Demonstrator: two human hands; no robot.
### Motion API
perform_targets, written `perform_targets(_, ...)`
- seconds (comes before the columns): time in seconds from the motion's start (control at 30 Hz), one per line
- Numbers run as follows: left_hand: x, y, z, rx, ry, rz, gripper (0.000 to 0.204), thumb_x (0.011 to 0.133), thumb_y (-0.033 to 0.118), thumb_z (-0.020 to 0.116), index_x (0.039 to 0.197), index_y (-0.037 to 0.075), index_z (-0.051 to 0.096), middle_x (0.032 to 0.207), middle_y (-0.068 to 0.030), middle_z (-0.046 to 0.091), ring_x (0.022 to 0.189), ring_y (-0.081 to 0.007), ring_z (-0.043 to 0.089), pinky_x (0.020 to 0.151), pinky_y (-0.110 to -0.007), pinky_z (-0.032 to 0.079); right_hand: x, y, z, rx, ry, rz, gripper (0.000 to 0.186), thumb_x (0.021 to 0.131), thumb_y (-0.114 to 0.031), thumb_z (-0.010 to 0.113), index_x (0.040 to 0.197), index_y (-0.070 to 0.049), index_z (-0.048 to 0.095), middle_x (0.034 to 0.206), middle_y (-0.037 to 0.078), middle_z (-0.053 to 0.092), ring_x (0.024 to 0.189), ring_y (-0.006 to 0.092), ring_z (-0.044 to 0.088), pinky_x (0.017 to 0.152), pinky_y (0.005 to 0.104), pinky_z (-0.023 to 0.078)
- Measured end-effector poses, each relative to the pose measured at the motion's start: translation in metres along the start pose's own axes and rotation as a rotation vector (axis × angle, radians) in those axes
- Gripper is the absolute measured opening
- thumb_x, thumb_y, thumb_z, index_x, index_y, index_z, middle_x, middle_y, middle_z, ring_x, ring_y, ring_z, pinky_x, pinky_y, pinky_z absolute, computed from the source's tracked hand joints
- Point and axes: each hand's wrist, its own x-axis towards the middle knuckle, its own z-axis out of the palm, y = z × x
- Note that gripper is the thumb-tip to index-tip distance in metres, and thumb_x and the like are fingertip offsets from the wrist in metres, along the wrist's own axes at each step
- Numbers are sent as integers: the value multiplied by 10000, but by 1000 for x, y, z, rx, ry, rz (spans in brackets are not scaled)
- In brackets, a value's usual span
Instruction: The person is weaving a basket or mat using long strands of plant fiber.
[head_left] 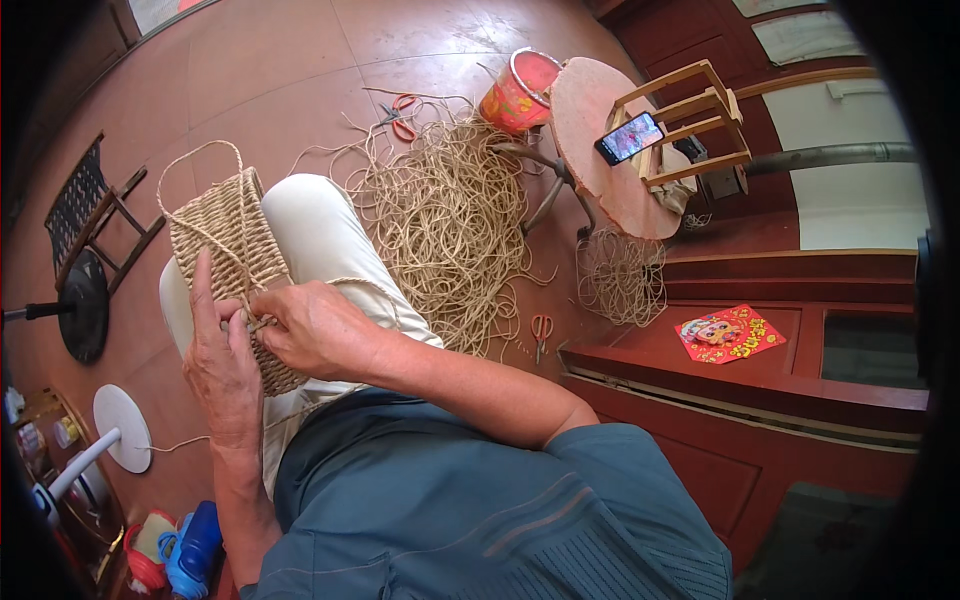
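Hands, two, bare: left hand (pixel 218 350) and right hand (pixel 315 325), set close together at the near part of a woven basket (pixel 215 228). Right arm (pixel 450 380): bent at the elbow, forearm laid leftward across the lap. Left forearm (pixel 245 490): raised, running from near to far. Cord heap (pixel 440 230): loose, straw-coloured, on the floor right of the knees. Basket: same colour, on the thighs, cord loop at its far end. Right hand: fingers curled, pinching a thin strand (pixel 262 322). Left hand: index finger straight, pointing far; thumb beside the strand; other fingers hidden, grip cannot be told. Scissors (pixel 541 335): red-handled, right of the heap.
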Motion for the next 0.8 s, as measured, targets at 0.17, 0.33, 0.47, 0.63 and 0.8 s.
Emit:
perform_targets(0.17,-5,6,9,47,70,46,776,1014,-42,574,1723,209,382,991,-115,689,811,-253,703,796,-427,561,-9,-3,11,-139,51,12,201,984,-134,651,1129,6,650,791,288,715,790,516,723,729,613,571)
perform_targets(0.33,-15,-5,16,-56,119,32,744,1019,-74,545,1703,175,390,1053,-100,668,772,-194,683,703,-377,563,-14,1,16,-158,60,-22,258,1005,-115,646,1233,-15,581,756,272,708,753,501,726,671,590,574)
perform_targets(0.47,-14,6,8,-643,49,-269,555,1076,-47,506,1616,63,440,1112,-55,620,655,-50,556,503,-218,472,-17,6,16,-108,143,-56,264,1011,-131,663,1239,-24,585,738,248,707,740,478,733,653,570,576)
perform_targets(0.63,-14,-2,0,-1083,-22,-387,425,1097,40,562,1516,27,490,1084,5,575,572,16,414,426,-159,342,-22,4,21,-99,183,-77,271,1010,-136,682,1242,-25,594,750,239,708,722,441,741,629,531,577)
perform_targets(0.8,-19,-14,-18,-1069,-97,-499,431,1096,139,633,1499,49,509,1013,45,559,584,26,404,429,-153,298,-22,12,37,-12,213,-171,273,1001,-110,711,1248,-41,618,764,212,713,714,417,745,603,501,571)
